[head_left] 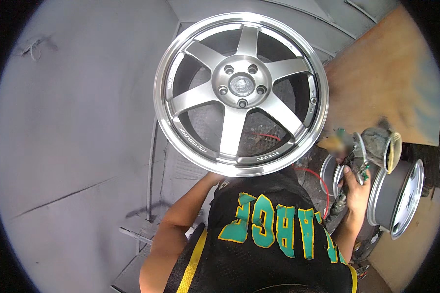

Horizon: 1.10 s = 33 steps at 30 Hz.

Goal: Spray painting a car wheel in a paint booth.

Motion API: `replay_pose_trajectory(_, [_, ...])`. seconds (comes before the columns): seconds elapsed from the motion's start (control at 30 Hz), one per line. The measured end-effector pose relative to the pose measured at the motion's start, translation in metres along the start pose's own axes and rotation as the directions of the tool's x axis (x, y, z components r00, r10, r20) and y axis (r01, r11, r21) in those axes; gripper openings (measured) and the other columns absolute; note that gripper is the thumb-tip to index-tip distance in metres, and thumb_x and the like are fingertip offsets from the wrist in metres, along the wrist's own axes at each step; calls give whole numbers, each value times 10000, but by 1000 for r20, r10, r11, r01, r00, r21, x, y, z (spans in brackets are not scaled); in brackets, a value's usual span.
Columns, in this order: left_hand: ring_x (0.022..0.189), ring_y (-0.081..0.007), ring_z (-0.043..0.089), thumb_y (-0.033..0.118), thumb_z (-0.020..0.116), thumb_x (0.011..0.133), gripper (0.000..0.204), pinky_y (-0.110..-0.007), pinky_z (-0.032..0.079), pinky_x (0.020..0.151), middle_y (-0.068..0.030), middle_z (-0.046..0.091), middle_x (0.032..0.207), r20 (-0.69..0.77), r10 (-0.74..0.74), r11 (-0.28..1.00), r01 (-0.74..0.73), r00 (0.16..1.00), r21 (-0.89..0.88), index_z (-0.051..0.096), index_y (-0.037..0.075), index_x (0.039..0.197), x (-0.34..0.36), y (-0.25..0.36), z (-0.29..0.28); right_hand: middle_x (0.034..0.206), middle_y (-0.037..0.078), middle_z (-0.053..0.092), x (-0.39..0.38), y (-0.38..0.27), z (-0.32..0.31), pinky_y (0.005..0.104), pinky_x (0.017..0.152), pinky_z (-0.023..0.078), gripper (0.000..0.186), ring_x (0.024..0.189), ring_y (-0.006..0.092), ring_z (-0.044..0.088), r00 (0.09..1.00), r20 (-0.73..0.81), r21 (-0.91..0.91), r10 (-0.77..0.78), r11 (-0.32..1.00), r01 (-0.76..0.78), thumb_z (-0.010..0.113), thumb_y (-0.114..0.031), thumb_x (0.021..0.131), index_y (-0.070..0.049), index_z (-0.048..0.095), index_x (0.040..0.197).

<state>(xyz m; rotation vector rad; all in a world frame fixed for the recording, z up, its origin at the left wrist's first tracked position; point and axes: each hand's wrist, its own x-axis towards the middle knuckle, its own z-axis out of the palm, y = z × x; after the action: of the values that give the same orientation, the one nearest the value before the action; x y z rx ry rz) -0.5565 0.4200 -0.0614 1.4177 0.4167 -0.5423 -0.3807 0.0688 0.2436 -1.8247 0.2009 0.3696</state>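
Observation:
A silver six-spoke car wheel rim [237, 129] with a polished outer lip is raised in front of me, its face toward me. My left forearm [186, 207] reaches up to its lower edge. The left hand is hidden behind the rim, so its grip does not show. To the right, my right hand [355, 188] is closed round a spray gun [361, 168]. A paint-stained cup [379, 146] sits on the gun's top, tilted, and the gun points away from me.
A red hose [323, 181] curves below the rim toward the right. Another wheel rim [409, 198] stands at the far right, with a further rim [330, 175] behind the gun. A brown board [381, 83] leans behind them. A grey wall [83, 122] fills the left.

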Motion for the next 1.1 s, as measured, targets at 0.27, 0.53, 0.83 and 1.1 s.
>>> replay_pose_trajectory(0.27, [1181, -296, 577, 400, 638, 912, 510, -393, 472, 985, -152, 613, 1306, 97, 22, 822, -73, 995, 565, 609, 48, 1280, 33, -3, 63, 1057, 46, 701, 48, 113, -59, 236, 566, 498, 294, 898, 110, 656, 985, 172, -187, 2, 982, 31, 636, -124, 938, -22, 602, 1212])
replay_pose_trajectory(0.53, [927, -236, 679, 146, 642, 883, 256, -350, 519, 839, -148, 712, 1013, -370, 113, 975, -32, 922, 220, 664, 17, 1103, 50, 19, 177, 985, 36, 693, 67, 148, -53, 266, 670, 529, 254, 929, 109, 628, 777, 626, -198, 69, 978, 72, 649, -108, 923, -30, 616, 1162])
replay_pose_trajectory(0.83, [737, -132, 602, 159, 644, 921, 183, -305, 494, 698, -50, 666, 800, -756, 98, 995, -74, 647, 66, 678, -4, 998, -21, 48, 215, 1126, -14, 651, 85, 115, -57, 237, 558, 512, 464, 776, 59, 574, 101, 956, -283, 275, 956, 81, 633, -225, 953, -50, 501, 1362])
replay_pose_trajectory(1.1, [682, -104, 566, 223, 606, 979, 216, -266, 475, 632, -19, 635, 753, -822, -295, 859, -242, 488, -451, 657, 14, 1000, -74, -41, 313, 1143, 3, 654, 56, 124, -25, 250, 567, 520, 556, 886, 89, 605, -230, 894, -263, 384, 866, 425, 629, -247, 957, -75, 419, 1442])
